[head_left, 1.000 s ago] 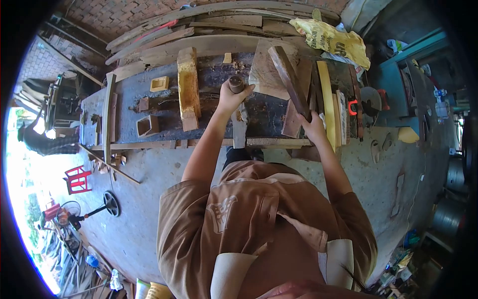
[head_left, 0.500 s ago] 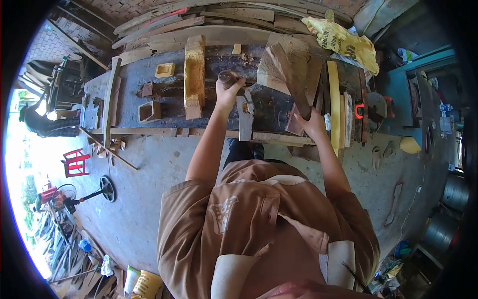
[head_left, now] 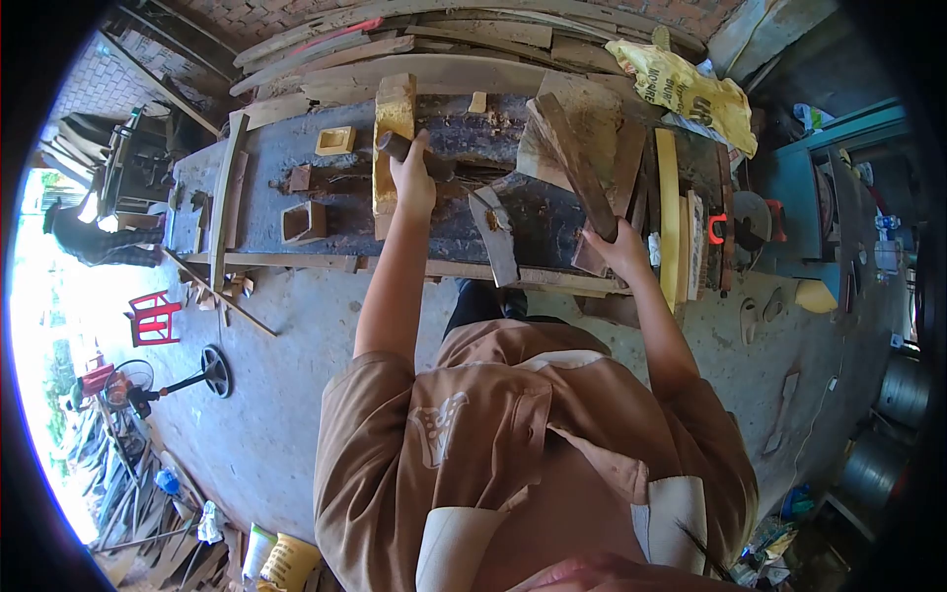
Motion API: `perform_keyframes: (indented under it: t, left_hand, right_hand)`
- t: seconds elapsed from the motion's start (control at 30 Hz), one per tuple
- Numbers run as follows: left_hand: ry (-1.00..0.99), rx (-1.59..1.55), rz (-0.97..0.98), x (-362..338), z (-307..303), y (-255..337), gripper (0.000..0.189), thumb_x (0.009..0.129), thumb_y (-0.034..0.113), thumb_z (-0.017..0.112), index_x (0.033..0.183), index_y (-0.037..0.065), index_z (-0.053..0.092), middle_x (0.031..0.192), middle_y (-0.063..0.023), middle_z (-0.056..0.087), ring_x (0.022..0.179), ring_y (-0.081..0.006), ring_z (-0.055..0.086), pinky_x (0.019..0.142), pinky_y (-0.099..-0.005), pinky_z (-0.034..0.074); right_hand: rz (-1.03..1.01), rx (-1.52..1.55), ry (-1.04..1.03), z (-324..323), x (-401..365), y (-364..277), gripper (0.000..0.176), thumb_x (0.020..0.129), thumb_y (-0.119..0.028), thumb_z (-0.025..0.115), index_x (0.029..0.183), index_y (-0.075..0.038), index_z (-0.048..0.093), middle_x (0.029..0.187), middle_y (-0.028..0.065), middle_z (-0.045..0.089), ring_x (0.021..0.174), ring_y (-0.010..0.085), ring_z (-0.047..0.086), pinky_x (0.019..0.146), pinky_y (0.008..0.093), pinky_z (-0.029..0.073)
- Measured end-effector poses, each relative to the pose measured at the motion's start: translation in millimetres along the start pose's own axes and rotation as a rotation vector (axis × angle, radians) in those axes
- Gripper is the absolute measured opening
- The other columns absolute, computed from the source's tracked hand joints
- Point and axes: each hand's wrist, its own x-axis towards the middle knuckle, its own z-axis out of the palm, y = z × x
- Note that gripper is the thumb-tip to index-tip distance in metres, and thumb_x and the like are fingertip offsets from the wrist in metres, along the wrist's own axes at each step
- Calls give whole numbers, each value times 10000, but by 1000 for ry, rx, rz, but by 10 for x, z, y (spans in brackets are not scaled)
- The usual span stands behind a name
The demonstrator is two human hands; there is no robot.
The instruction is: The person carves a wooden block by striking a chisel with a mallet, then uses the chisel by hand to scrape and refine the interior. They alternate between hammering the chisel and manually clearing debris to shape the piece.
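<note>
My left hand point(head_left: 414, 185) is wrapped round a dark wooden tool with a round cylindrical end point(head_left: 394, 145), held above the bench beside a long yellowish block with a recess point(head_left: 384, 202). The tool's other end is partly hidden by the hand. My right hand point(head_left: 623, 249) grips the near end of a long dark wooden bar point(head_left: 572, 158), which slants away over a broad pale wood slab point(head_left: 536, 158). Between my hands, an irregular grey wood offcut point(head_left: 496, 247) lies across the front edge of the workbench point(head_left: 459, 222).
Two small hollowed wooden boxes point(head_left: 335, 141) point(head_left: 303, 223) are on the bench's left part. Wood strips point(head_left: 669, 212) and an orange-handled tool point(head_left: 716, 229) lie at the right. A yellow sack point(head_left: 681, 84) sits behind. Another person point(head_left: 94, 237) bends at far left.
My left hand has moved left with the dark tool, from beside the offcut to the yellowish block. The grey offcut has turned slightly. My right hand keeps its grip on the bar.
</note>
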Motion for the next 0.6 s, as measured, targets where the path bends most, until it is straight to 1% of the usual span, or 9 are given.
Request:
perform_keyframes:
  t: [0.07, 0.1, 0.2, 0.3, 0.33, 0.4, 0.43, 0.5, 0.6]
  left_hand:
    - [-176, 114, 43, -36, -45, -1, 228, 766, 75, 621, 935, 64, 469, 852, -38, 517, 782, -126, 504, 713, -265, 412]
    - [-174, 118, 43, -64, -23, 7, 228, 766, 75, 621, 935, 64, 469, 852, -38, 517, 782, -126, 504, 713, -265, 412]
    - [-204, 437, 176, -156, 104, -27, 274, 755, 113, 669, 944, 41, 484, 855, -30, 534, 772, -116, 508, 701, -277, 422]
    - [-200, 652, 216, -174, 165, 11, 319, 754, 198, 711, 936, 28, 512, 838, -51, 554, 769, -134, 521, 702, -274, 428]
    - [-204, 651, 216, -170, 178, 1, 319, 754, 198, 711, 936, 28, 512, 838, -51, 554, 769, -134, 521, 702, -274, 428]
    - [-116, 845, 431, -157, 190, -36, 367, 724, 235, 739, 922, 19, 517, 796, -60, 555, 728, -150, 520, 679, -292, 433]
    - [-118, 844, 431, -149, 186, -67, 367, 724, 235, 739, 922, 19, 517, 796, -60, 555, 728, -150, 520, 679, -292, 433]
    - [-86, 903, 550, -132, 196, -116, 406, 711, 240, 749, 949, 13, 512, 806, -72, 553, 733, -162, 512, 687, -303, 429]
    - [-91, 890, 558, -134, 233, -149, 415, 714, 233, 744, 977, 13, 510, 818, -71, 550, 741, -173, 509, 699, -308, 425]
  right_hand:
    - [8, 8, -14, -13, -13, -22, 478, 724, -403, 676, 935, 12, 564, 860, 214, 623, 844, 345, 610, 720, 383, 465]
    - [9, 11, -18, 0, -4, -6, 478, 724, -403, 676, 935, 12, 564, 860, 214, 623, 844, 345, 610, 720, 383, 465]
    - [-26, 50, -6, 32, 14, 17, 446, 727, -389, 680, 917, -1, 570, 843, 195, 629, 830, 335, 616, 709, 380, 467]
    - [-31, 29, 10, 14, -8, -21, 419, 729, -371, 683, 897, -4, 570, 827, 185, 630, 818, 329, 619, 703, 380, 468]
    - [-39, 40, 9, 26, -9, -10, 411, 730, -364, 684, 893, -4, 569, 821, 186, 629, 814, 331, 619, 702, 381, 468]
    - [-45, 50, 11, 50, -2, 24, 403, 731, -356, 685, 888, -5, 567, 816, 188, 628, 810, 333, 618, 700, 383, 467]
    - [-43, 58, 10, 63, 4, 45, 412, 730, -365, 684, 888, -3, 565, 814, 194, 626, 810, 340, 616, 699, 386, 466]
    - [-42, 66, 12, 72, 23, 66, 421, 729, -373, 682, 888, -2, 563, 811, 200, 624, 809, 348, 614, 698, 390, 466]
    - [-29, 11, 18, 72, 20, 83, 442, 728, -391, 677, 892, 2, 559, 811, 217, 619, 812, 365, 607, 700, 399, 465]
